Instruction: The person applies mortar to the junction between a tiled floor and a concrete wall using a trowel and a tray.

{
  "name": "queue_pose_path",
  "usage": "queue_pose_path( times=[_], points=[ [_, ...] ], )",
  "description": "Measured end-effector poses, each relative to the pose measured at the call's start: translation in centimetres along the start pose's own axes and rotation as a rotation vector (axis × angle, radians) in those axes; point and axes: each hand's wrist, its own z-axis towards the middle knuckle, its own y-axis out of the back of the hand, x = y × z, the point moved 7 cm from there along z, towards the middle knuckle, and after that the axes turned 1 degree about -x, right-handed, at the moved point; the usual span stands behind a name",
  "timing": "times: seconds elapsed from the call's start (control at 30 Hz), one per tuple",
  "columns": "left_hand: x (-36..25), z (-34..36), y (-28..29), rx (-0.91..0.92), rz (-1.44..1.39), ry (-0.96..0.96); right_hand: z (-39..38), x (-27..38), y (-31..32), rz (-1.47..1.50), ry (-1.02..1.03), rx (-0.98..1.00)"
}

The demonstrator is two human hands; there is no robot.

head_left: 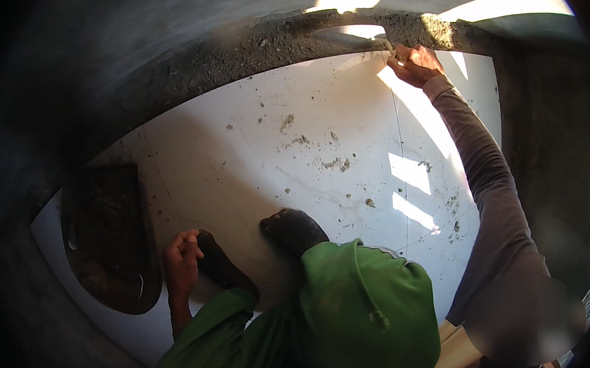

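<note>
My right hand [415, 65] reaches to the far edge of the white floor tiles. It is closed around the handle of a trowel [351, 32], whose blade lies against the rough grey mortar strip [258, 44] along the wall base. Sunlight glares on the blade and hides its outline in part. My left hand [182, 257] hangs beside my dark-covered left foot, its fingers curled toward the thumb with nothing visible between them. To its left on the tiles sits a dark, round-ended pan [110, 228].
Crumbs of mortar [335, 164] are scattered over the white tiles [238, 160]. My green-clothed knees [365, 302] and dark feet [295, 230] fill the near middle. A grey wall [182, 41] curves behind the mortar strip. Bright sun patches fall on the right tiles.
</note>
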Motion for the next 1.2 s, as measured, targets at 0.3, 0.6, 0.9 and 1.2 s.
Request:
queue_pose_path(
  times=[0.3, 0.6, 0.9, 1.2],
  points=[
    [-0.2, 0.1, 0.2, -0.006, 0.004, -0.066, 2.5, 11.5, 6.4, -0.01, 0.256, 0.011],
    [2.2, -1.5, 4.8, -0.014, -0.014, -0.095, 3.0, 25.8, 10.6, 0.001, 0.415, -0.014],
    [9.2, -2.3, 9.9, 0.02, -0.393, -0.045, -4.7, 40.6, 13.6, 0.313, 0.464, 0.063],
    [11.3, -7.8, 11.2, 0.215, -0.351, 0.078, -8.1, 40.2, 15.0, 0.256, 0.414, 0.17]
  ],
)
